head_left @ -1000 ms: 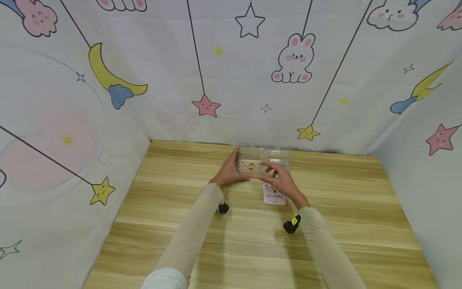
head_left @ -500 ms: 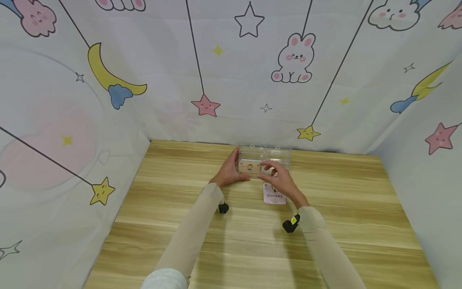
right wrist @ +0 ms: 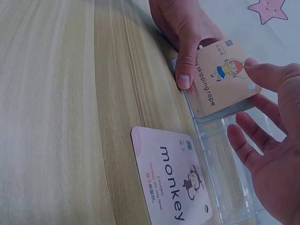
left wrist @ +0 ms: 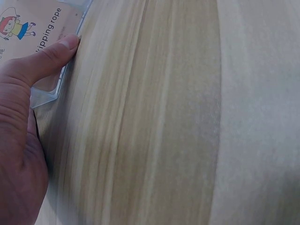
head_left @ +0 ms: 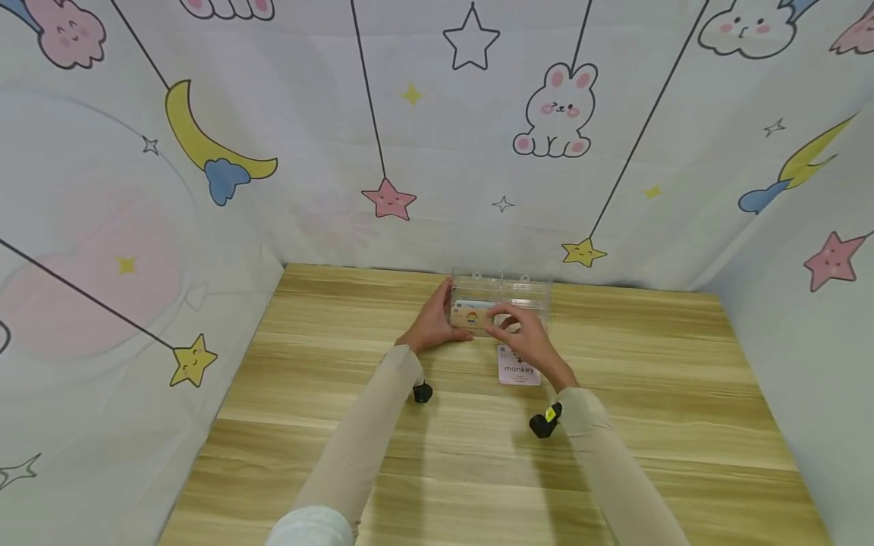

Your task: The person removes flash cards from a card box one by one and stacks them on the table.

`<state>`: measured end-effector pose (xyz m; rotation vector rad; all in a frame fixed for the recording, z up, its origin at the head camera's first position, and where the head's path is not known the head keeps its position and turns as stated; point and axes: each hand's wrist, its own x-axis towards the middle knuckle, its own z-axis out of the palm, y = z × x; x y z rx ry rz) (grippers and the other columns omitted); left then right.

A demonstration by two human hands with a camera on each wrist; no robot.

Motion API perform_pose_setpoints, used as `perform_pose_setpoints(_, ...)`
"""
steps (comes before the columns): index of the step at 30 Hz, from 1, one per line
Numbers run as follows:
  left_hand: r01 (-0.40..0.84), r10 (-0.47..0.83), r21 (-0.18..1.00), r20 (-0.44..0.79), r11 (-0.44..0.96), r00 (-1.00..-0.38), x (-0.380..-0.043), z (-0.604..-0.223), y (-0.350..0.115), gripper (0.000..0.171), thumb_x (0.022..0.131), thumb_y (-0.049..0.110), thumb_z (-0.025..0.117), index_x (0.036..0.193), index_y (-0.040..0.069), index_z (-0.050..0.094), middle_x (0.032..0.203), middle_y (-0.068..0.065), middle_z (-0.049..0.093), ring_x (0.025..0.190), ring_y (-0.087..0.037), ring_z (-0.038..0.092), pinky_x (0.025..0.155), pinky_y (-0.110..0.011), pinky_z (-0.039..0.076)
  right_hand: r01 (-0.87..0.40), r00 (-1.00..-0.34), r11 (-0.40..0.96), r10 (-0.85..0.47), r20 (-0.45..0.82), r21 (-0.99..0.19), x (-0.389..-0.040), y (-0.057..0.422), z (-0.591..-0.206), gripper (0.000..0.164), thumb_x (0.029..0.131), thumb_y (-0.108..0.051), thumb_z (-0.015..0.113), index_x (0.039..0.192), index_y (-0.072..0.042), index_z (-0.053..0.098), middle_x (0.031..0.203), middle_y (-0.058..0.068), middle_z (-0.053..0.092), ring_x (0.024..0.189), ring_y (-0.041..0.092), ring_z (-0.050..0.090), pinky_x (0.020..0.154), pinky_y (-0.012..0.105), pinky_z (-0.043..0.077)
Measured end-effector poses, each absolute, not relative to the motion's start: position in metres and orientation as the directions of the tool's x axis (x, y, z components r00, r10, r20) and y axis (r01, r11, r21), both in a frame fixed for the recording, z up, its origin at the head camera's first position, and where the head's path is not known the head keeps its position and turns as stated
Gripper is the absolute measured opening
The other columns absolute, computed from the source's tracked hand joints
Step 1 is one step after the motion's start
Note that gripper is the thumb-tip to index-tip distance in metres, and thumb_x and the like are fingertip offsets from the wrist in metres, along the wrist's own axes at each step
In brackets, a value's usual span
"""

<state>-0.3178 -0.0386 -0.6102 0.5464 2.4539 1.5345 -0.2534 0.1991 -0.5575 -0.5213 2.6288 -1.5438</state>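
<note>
A clear plastic divided box (head_left: 534,287) stands at the back of the table. My left hand (head_left: 432,324) holds its left end, the thumb over the front edge in the left wrist view. In the box's left compartment stands a stack of flash cards; the front one is a peach skipping rope card (right wrist: 206,82) with a girl drawn on it. My right hand (head_left: 531,337) pinches this card at its right upper corner between thumb and forefinger, other fingers spread loosely. A bluish card edge shows behind it. Below the right hand lies a pink monkey card (right wrist: 171,176), flat on the table.
The box's right compartment (right wrist: 229,173) is see-through, with the wood grain visible through it. A white cloth wall (head_left: 437,227) printed with stars and rabbits rises right behind the box. The wooden table (head_left: 307,364) extends to both sides.
My right hand has shifted slightly left, and the top of the skipping rope card now leans forward, showing more of the card behind. The left hand and the monkey card stay put.
</note>
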Motion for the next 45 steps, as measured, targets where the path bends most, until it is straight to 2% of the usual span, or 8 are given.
perform_pose_setpoints(10,0.207,0.401,0.886,0.026,0.416,-0.916,-0.318,-0.608,-0.037,0.13,0.071,0.019,0.099,0.166,0.012,0.011,0.166,-0.016,0.029,0.152,-0.026,0.032,0.123,-0.03,0.032,-0.248,-0.947,0.509,-0.306,0.096,-0.824,-0.257,0.191,-0.556,0.031,0.099,-0.019,0.074,0.129,-0.011,0.072,0.128,0.009,0.068,0.101,0.027,0.066,0.081,0.044,0.059)
perform_pose_setpoints(19,0.182,0.396,0.89,0.002,0.418,-0.918,-0.318,-0.608,-0.037,0.133,0.07,0.018,0.1,0.167,0.012,0.009,0.167,-0.016,0.027,0.152,-0.027,0.032,0.122,-0.029,0.033,-0.267,-0.958,0.503,-0.231,0.17,-0.822,-0.258,0.193,-0.545,0.032,0.097,-0.013,0.076,0.128,-0.01,0.071,0.131,0.011,0.066,0.103,0.028,0.062,0.078,0.043,0.058)
perform_pose_setpoints(30,0.195,0.398,0.888,0.015,0.416,-0.917,-0.319,-0.609,-0.037,0.135,0.067,0.02,0.101,0.167,0.013,0.01,0.168,-0.016,0.026,0.153,-0.028,0.031,0.123,-0.03,0.031,-0.232,-0.969,0.444,-0.185,0.165,-0.865,-0.255,0.204,-0.532,0.038,0.094,-0.011,0.079,0.13,-0.008,0.069,0.132,0.013,0.064,0.112,0.034,0.065,0.09,0.05,0.06)
perform_pose_setpoints(33,0.189,0.394,0.886,0.007,0.424,-0.919,-0.318,-0.608,-0.037,0.136,0.067,0.021,0.101,0.167,0.013,0.009,0.169,-0.015,0.025,0.154,-0.026,0.029,0.123,-0.028,0.029,-0.231,-0.969,0.442,-0.183,0.164,-0.867,-0.252,0.21,-0.531,0.041,0.093,-0.009,0.08,0.132,-0.008,0.068,0.132,0.014,0.063,0.11,0.035,0.068,0.091,0.049,0.061)
perform_pose_setpoints(40,0.177,0.39,0.881,-0.009,0.438,-0.921,-0.317,-0.607,-0.038,0.136,0.069,0.021,0.101,0.167,0.013,0.008,0.169,-0.013,0.024,0.154,-0.023,0.027,0.123,-0.024,0.027,-0.179,-0.976,0.459,-0.191,0.101,-0.87,-0.243,0.223,-0.534,0.045,0.092,-0.006,0.08,0.134,-0.007,0.066,0.137,0.012,0.061,0.099,0.033,0.072,0.078,0.036,0.063)
perform_pose_setpoints(45,0.175,0.391,0.877,-0.015,0.446,-0.92,-0.318,-0.607,-0.038,0.136,0.069,0.022,0.1,0.167,0.013,0.007,0.169,-0.013,0.023,0.154,-0.022,0.027,0.122,-0.023,0.027,-0.134,-0.981,0.467,-0.19,0.049,-0.874,-0.236,0.23,-0.539,0.047,0.091,-0.008,0.082,0.134,-0.009,0.066,0.137,0.013,0.059,0.096,0.031,0.07,0.075,0.025,0.06)
